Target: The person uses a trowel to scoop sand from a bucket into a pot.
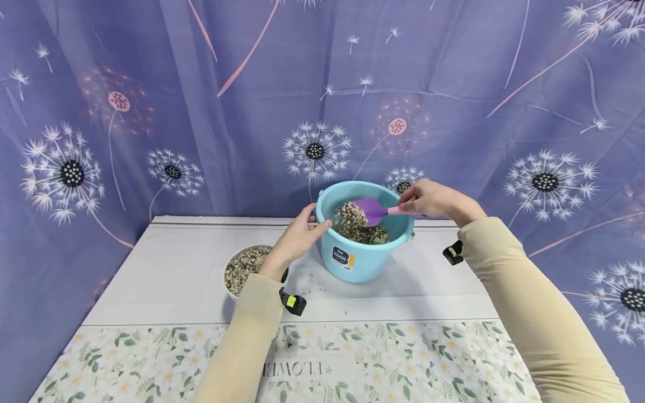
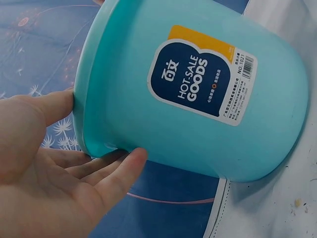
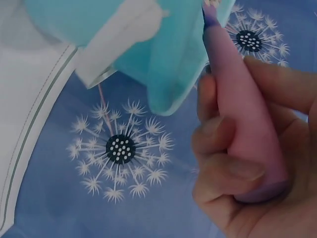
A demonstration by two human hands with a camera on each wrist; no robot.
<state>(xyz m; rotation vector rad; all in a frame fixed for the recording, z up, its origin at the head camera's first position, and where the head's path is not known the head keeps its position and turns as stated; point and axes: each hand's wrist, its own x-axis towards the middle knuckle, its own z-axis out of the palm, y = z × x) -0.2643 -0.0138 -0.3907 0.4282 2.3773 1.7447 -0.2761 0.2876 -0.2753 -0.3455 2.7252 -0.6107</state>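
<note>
A light blue plastic bucket [image 1: 373, 260] stands on the white cloth near the curtain, with a grainy brown and beige soil mix [image 1: 375, 235] inside. My left hand [image 1: 297, 238] grips its left rim; in the left wrist view the thumb lies on the rim and the fingers curl below it. The right hand [image 1: 430, 198] holds a small trowel by its pink handle [image 3: 245, 114]. The purple blade [image 1: 374, 211] is over the bucket's inside, with a heap of the mix at its tip. Fingers wrap the handle in the right wrist view, where the blade is mostly out of sight.
Left of the bucket a white bowl [image 1: 226, 275] holds more of the grainy mix, partly hidden behind my left forearm. Dark crumbs [image 1: 312, 285] lie scattered on the cloth between them. A purple-blue dandelion-print curtain [image 1: 252, 140] hangs right behind the table.
</note>
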